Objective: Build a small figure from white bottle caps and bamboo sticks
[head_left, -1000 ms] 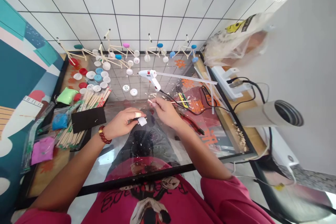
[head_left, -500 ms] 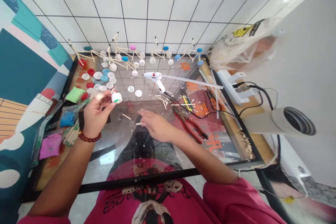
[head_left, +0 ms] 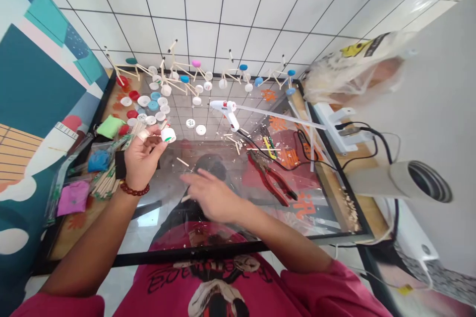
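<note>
My left hand (head_left: 140,156) is raised over the left side of the glass table (head_left: 223,237), pinching a white bottle cap (head_left: 168,134) with a green mark between thumb and fingers. My right hand (head_left: 210,193) hovers low over the middle of the glass, fingers curled around a short wooden stick (head_left: 185,198) that pokes out on the left. A loose stick piece (head_left: 182,162) lies on the glass between the two hands. A white hot glue gun (head_left: 226,110) rests farther back.
Several coloured caps (head_left: 143,104) and stick-and-cap models (head_left: 178,77) stand at the back. Packs of chopsticks (head_left: 106,183), clay bags (head_left: 73,197) and a black sheet are at left. Red pliers (head_left: 273,178), a power strip (head_left: 334,126), cables and a plastic bag (head_left: 353,67) are at right.
My left hand lifted the white cap up and left from the table centre. My right hand moved from near the glue gun down toward me, and a stick piece now lies on the glass.
</note>
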Tool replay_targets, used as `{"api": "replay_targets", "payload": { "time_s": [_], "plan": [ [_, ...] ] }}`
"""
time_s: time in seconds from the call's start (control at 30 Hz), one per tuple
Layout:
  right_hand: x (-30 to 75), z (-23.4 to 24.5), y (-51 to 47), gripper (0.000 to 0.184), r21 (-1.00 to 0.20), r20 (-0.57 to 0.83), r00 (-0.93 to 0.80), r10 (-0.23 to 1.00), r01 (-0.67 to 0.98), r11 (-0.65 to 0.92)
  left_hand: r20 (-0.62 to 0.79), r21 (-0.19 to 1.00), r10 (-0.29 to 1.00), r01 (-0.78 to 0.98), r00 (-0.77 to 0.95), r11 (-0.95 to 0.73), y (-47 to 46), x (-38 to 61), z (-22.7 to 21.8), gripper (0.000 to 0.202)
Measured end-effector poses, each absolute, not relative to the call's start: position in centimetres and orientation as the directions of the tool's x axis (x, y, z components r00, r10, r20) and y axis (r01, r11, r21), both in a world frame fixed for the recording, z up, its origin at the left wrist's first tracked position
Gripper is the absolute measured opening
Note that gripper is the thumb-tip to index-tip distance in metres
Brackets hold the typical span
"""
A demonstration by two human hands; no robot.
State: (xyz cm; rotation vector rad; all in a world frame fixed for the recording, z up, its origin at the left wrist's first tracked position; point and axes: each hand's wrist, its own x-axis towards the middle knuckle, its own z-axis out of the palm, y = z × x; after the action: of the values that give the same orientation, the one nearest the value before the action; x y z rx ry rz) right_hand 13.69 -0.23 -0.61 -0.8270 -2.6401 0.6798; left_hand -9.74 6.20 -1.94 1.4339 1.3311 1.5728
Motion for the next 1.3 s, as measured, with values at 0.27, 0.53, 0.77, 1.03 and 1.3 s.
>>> {"api": "replay_targets", "payload": {
  "time_s": [0.27, 0.53, 0.77, 1.03, 1.3],
  "plan": [
    [16.6, -0.2, 6.0, 0.023, -0.279, 0.127, -0.351, 0.928, 0.885, 0.373, 0.314, 0.790, 0.930, 0.492, 0.191, -0.367, 6.2, -6.9, -1.3, 0.050],
    [18.3, -0.6, 7.5, 0.026, -0.484, 0.220, -0.132, 0.967, 0.845, 0.225, 0.344, 0.670, 0.876, 0.565, 0.338, -0.481, 5.3, -7.1, -1.9, 0.051],
    [19.2, -1.0, 14.6, 0.051, -0.624, 0.182, 0.121, 0.976, 0.781, 0.019, 0.324, 0.611, 0.887, 0.642, 0.330, -0.462, 5.5, -7.0, -2.1, 0.052],
    [17.9, -0.2, 15.0, 0.029, -0.760, 0.172, 0.062, 0.983, 0.643, 0.092, 0.328, 0.662, 0.891, 0.596, 0.315, -0.454, 5.7, -7.3, -2.4, 0.050],
    [18.6, 0.2, 5.0, 0.028, -0.785, 0.172, -0.230, 0.958, 0.556, 0.274, 0.154, 0.858, 0.967, 0.457, 0.205, -0.234, 5.6, -7.3, -2.4, 0.059]
  ]
}}
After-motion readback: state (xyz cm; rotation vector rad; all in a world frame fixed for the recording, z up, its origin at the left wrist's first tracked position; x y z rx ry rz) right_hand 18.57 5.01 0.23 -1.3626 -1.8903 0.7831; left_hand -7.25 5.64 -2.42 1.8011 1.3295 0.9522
